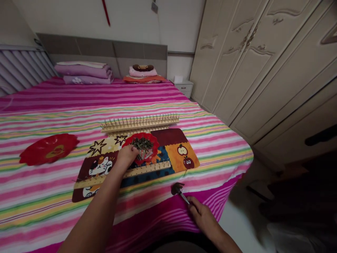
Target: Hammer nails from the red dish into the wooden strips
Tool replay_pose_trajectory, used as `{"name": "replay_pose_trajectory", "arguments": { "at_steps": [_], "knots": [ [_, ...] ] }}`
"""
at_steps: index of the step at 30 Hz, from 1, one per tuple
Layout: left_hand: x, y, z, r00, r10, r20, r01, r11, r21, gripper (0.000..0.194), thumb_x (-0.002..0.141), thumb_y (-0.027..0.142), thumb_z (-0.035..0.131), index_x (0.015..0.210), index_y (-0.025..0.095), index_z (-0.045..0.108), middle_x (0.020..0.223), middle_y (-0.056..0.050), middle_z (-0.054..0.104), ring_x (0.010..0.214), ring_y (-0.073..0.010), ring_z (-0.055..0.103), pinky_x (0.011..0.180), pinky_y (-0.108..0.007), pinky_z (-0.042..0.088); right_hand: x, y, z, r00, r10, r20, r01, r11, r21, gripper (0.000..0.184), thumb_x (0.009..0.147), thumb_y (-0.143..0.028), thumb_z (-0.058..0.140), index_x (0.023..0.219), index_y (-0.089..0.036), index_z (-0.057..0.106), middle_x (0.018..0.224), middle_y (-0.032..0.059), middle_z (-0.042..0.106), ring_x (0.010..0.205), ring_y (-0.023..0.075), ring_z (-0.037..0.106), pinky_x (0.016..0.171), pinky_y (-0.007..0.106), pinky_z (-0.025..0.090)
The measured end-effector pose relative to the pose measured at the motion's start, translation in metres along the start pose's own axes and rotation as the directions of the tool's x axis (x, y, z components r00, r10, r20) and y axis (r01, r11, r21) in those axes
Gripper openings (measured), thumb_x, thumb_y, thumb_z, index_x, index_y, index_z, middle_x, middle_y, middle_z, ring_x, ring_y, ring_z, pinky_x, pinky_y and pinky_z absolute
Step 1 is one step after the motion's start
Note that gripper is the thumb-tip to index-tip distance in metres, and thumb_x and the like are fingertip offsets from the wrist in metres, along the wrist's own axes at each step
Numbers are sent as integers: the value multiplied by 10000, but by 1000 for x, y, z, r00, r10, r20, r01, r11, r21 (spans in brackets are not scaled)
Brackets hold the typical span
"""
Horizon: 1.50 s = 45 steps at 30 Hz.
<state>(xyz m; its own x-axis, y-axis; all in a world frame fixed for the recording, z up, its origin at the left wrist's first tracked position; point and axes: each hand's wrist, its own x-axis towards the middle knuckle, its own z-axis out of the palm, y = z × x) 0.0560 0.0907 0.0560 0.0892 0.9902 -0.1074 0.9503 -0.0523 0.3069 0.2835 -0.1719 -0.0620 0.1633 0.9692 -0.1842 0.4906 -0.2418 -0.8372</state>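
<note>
My left hand (127, 155) is at the left rim of a red scalloped dish (157, 142), fingers pinched together; what they hold, if anything, is hidden. Inside the dish lies a heap of metal nails (143, 144). Below the dish, a wooden strip (150, 169) with holes lies across a patterned mat (193, 158), several nails upright in its right part; my left forearm covers some of it. My right hand (201, 214) grips the handle of a hammer (181, 192), whose dark head is over the striped bedspread near the front edge.
Behind the dish, wooden strips (139, 124) bristle with rows of upright nails. A second red dish (50, 149) sits on the bedspread (65, 121) to the left. Folded bedding (84, 72) is stacked by the headboard. Wardrobe doors (237, 52) stand along the right.
</note>
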Motion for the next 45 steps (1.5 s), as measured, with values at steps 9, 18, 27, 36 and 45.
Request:
{"name": "replay_pose_trajectory", "arguments": {
  "at_steps": [9,18,27,36,45],
  "knots": [
    [11,20,16,995,-74,71,68,994,85,196,642,211,569,757,106,689,969,-217,667,901,-322,623,673,-339,462,-2,2,4,999,-22,-26,21,1000,-10,309,854,-326,384,1028,-194,603,737,18,673,629,167,594,604,246,446],
    [19,17,19,988,-59,140,68,996,-57,63,548,206,621,510,158,606,714,-140,683,786,-287,642,633,-309,460,-3,-2,2,1000,-17,-5,17,999,-41,328,871,-344,365,1065,-205,590,687,3,642,608,169,583,588,251,437],
    [2,-8,1,974,86,211,66,781,-621,195,623,336,588,649,144,606,468,30,542,401,-70,442,399,-184,323,-3,0,4,1000,-8,-7,8,997,-79,322,867,-319,350,1047,-199,588,653,-3,619,577,162,569,554,243,421],
    [-66,-7,-4,932,102,349,318,238,-918,357,459,253,778,770,139,644,604,-7,637,533,-93,571,459,-181,423,-4,0,5,1000,-16,-13,14,990,-137,345,869,-332,348,1089,-204,581,622,-8,622,554,164,575,518,242,415],
    [-82,2,63,993,-89,76,104,370,-923,293,508,372,697,692,155,629,599,-1,646,618,-141,613,533,-227,460,-6,-9,1,1000,-2,13,4,981,-192,367,859,-337,354,1105,-185,580,668,16,656,597,177,607,569,255,438]
  ]
}}
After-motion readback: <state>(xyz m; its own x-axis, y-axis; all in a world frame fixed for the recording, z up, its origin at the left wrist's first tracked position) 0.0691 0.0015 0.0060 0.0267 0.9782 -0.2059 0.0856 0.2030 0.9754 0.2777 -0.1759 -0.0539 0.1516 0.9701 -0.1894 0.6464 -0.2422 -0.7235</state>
